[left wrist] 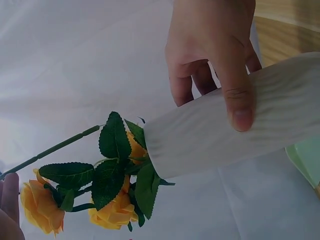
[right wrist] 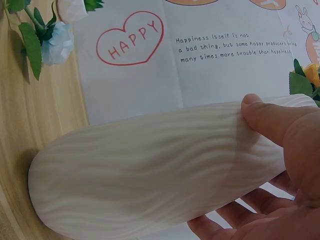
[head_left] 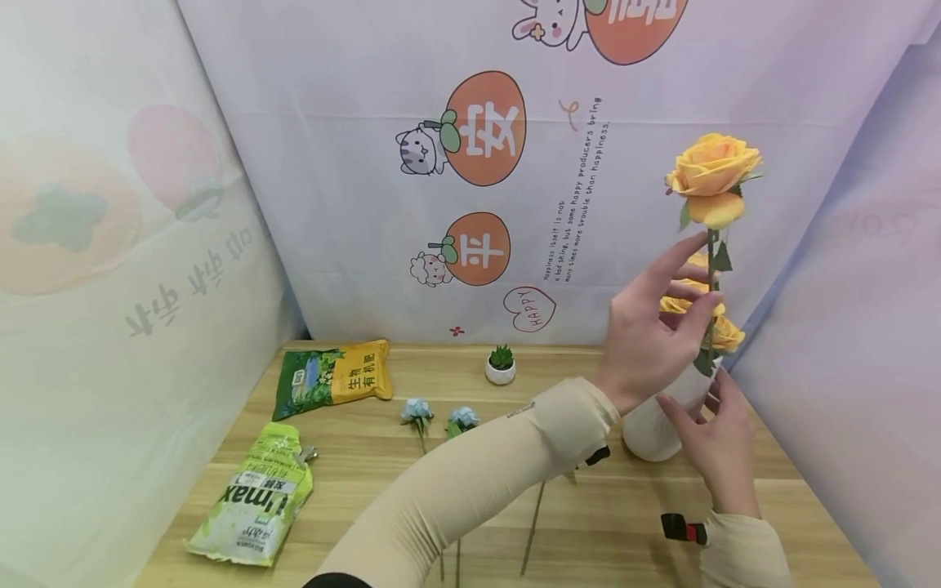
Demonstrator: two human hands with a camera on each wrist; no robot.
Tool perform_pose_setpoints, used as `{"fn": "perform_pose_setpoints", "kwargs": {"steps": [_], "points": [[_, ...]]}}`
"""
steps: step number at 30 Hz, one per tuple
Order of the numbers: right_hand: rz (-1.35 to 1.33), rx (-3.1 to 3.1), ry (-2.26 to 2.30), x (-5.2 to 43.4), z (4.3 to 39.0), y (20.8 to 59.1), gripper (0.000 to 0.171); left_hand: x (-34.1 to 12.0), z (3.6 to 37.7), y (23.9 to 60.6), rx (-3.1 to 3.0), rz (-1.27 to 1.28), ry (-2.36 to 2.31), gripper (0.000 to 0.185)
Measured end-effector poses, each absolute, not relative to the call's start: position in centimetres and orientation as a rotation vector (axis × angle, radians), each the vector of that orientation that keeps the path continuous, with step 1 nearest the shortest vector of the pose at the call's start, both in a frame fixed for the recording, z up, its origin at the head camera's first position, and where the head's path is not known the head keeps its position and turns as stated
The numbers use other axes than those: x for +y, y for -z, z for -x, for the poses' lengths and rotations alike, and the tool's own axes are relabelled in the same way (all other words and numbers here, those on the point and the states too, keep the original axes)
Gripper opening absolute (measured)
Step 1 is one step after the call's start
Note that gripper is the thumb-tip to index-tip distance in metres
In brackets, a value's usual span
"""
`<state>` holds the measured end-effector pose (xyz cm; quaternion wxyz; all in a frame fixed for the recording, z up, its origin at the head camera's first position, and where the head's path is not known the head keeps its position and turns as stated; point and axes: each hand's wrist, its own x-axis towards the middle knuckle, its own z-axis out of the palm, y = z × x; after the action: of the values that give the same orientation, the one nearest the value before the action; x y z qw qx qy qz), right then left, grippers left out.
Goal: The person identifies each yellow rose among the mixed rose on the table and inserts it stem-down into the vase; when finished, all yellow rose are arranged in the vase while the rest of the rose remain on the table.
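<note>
In the head view, my left hand (head_left: 650, 339) pinches the stem of a yellow rose (head_left: 713, 175) above a white vase (head_left: 662, 425). The lower end of that green stem (left wrist: 55, 148) meets leaves near the vase mouth in the left wrist view; whether it has entered is hidden. My right hand (head_left: 724, 445) grips the upper part of the rippled vase, thumb on one side and fingers on the other, as the right wrist view confirms. Other yellow roses (left wrist: 114, 210) and dark green leaves stick out of the mouth.
Blue flowers (head_left: 416, 411) with long stems lie on the wooden table (head_left: 353, 457), partly under my left arm. A small potted succulent (head_left: 501, 365) stands at the back. To the left are a green-yellow packet (head_left: 334, 378) and a clipped green bag (head_left: 253, 498). Printed cloth walls surround the table.
</note>
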<state>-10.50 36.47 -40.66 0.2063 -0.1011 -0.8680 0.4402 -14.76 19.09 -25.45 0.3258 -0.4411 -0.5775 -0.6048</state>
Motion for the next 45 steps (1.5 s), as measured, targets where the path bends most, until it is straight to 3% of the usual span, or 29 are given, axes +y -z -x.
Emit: {"fn": "perform_pose_setpoints", "kwargs": {"steps": [17,45], "points": [[0.261,-2.456,-1.245,37.0,10.4,40.9,0.102,21.9,15.8,26.3,-1.579,1.164,1.493,0.053],[0.197,-2.430,-1.122,37.0,10.4,41.0,0.090,22.8,16.5,28.8,-1.807,1.175,1.290,0.053]]}}
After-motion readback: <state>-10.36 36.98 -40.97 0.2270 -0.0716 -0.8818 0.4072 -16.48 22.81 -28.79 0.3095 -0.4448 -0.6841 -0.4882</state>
